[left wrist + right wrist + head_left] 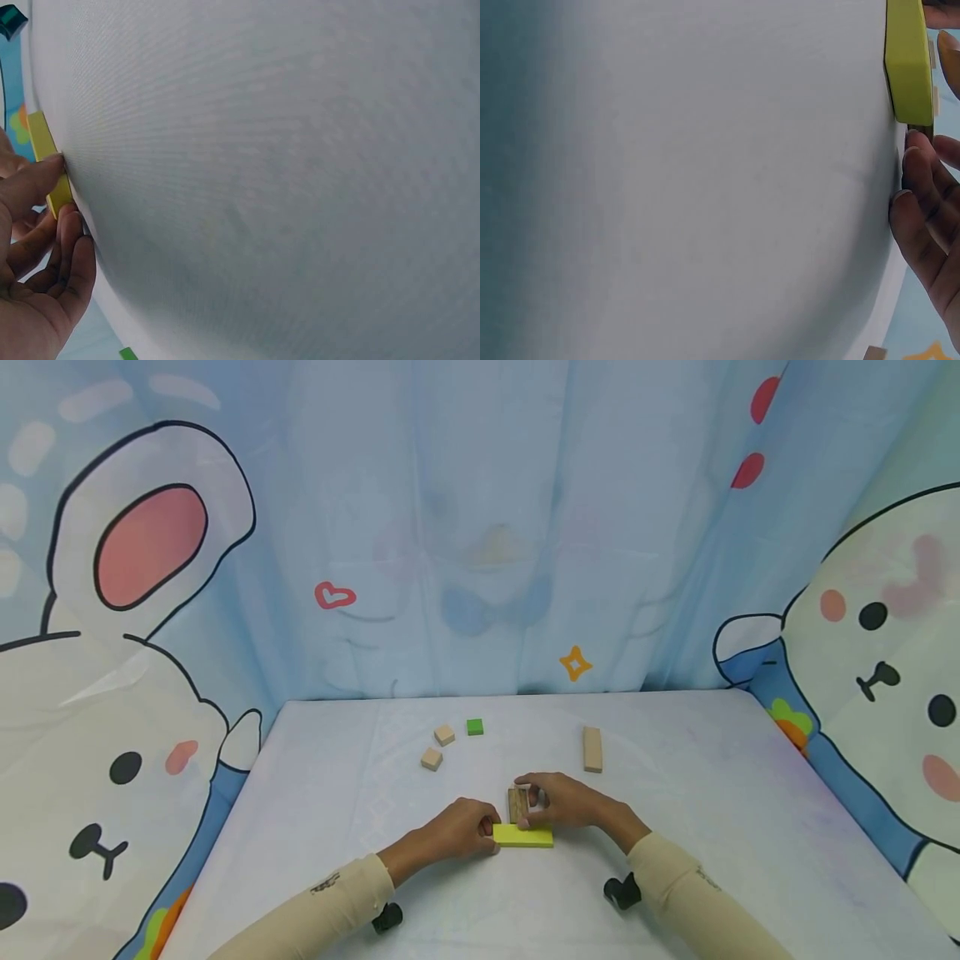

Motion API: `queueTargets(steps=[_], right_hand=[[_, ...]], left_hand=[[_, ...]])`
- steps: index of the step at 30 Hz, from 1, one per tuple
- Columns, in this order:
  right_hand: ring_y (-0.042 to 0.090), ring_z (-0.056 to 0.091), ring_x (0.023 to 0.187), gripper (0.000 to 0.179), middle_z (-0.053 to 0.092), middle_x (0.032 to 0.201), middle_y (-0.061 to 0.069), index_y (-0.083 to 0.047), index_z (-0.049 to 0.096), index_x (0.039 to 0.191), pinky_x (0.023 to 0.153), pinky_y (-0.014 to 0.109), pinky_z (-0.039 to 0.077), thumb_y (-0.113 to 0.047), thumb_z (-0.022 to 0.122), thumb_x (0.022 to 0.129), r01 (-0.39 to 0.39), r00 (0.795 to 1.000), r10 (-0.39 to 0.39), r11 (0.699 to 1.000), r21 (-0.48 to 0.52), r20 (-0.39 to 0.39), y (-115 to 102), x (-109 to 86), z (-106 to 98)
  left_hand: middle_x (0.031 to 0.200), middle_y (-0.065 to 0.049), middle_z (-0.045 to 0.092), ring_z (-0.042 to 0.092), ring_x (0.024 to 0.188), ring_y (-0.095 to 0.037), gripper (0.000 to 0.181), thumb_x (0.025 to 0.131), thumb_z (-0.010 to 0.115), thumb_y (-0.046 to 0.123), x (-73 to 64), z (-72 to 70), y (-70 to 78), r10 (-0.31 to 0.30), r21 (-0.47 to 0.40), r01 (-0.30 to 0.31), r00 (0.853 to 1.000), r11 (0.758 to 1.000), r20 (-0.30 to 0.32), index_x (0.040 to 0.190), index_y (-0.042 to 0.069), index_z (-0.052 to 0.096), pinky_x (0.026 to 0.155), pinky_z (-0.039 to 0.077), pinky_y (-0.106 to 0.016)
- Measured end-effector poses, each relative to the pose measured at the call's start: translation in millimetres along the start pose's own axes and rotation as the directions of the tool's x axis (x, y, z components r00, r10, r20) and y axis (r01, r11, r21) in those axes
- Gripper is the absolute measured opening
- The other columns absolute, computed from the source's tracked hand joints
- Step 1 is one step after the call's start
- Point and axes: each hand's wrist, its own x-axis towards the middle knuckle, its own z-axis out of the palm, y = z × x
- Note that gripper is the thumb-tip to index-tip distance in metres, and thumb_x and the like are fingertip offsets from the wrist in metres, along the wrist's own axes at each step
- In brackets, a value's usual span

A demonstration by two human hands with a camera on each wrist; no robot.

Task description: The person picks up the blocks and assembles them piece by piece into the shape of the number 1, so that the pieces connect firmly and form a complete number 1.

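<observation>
A flat yellow block (522, 836) lies lengthwise across the white table. My left hand (468, 828) pinches its left end, the thumb on the near side, as the left wrist view shows with the yellow block (60, 196) between thumb and fingers. Just behind it is a brown wood-grained block (517, 805), its near end right at the yellow one. My right hand (558, 802) holds this brown block from the right, thumb near the yellow block and fingers round the far end. In the right wrist view, the fingers of the right hand (930, 202) mostly hide the brown block.
Farther back on the table (360, 810) lie two small pale wooden cubes (431, 759) and a green block (475, 727). A pale oblong block (592, 750) lies to the right of them. A printed curtain (480, 527) hangs behind the table's back edge.
</observation>
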Motion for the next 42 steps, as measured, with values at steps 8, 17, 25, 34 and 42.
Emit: queueTargets(steps=[8,17,25,34,42], right_hand=[[0.011,0.053,0.076,0.069,0.058,0.089,-0.005,-0.010,0.054,0.141,0.066,0.027,0.046,-0.042,0.079,0.085,-0.010,0.999,0.010,1.000,-0.007,-0.030,12.1,-7.2,-8.4],[0.010,0.052,0.071,0.072,0.058,0.086,-0.007,-0.008,0.052,0.142,0.063,0.026,0.044,-0.046,0.077,0.086,0.005,0.997,-0.007,1.000,-0.026,-0.077,24.6,-17.3,-24.6],[0.012,0.053,0.068,0.081,0.058,0.083,-0.004,-0.007,0.044,0.148,0.063,0.027,0.046,-0.039,0.081,0.084,-0.055,0.993,0.052,0.998,-0.026,-0.107,33.1,-20.9,-37.3],[0.013,0.051,0.072,0.089,0.058,0.084,-0.002,-0.002,0.037,0.150,0.066,0.029,0.043,-0.041,0.081,0.083,-0.067,0.982,0.062,0.997,-0.025,-0.178,55.2,-26.8,-50.8],[0.015,0.053,0.073,0.095,0.061,0.090,0.000,-0.004,0.027,0.153,0.065,0.031,0.045,-0.044,0.079,0.084,-0.112,0.976,0.113,0.994,0.017,-0.184,71.2,-35.3,-60.9]], left_hand=[[0.080,0.008,0.062,0.051,0.071,-0.002,0.025,0.084,0.081,0.012,-0.2,1.7,0.4,-0.034,-0.012,0.034,0.999,0.999,0.008,0.106,0.006,0.073,0.068,0.046,-0.016],[0.082,0.008,0.063,0.052,0.072,-0.002,0.026,0.083,0.081,0.012,-0.1,3.1,1.5,-0.041,-0.002,0.041,0.999,0.999,-0.006,0.107,0.006,0.073,0.068,0.046,-0.016],[0.084,0.007,0.064,0.053,0.073,-0.002,0.026,0.083,0.082,0.011,-0.3,2.8,1.9,-0.036,-0.010,0.036,0.999,0.999,-0.010,0.107,0.006,0.072,0.068,0.046,-0.016],[0.084,0.005,0.065,0.053,0.073,-0.001,0.027,0.082,0.082,0.010,-0.1,1.7,1.8,-0.018,-0.017,0.018,1.000,1.000,-0.008,0.106,0.005,0.072,0.068,0.046,-0.016],[0.084,0.005,0.066,0.053,0.072,-0.001,0.026,0.082,0.082,0.010,-0.6,1.0,2.1,-0.015,-0.018,0.015,1.000,1.000,-0.009,0.106,0.005,0.072,0.068,0.046,-0.016]])
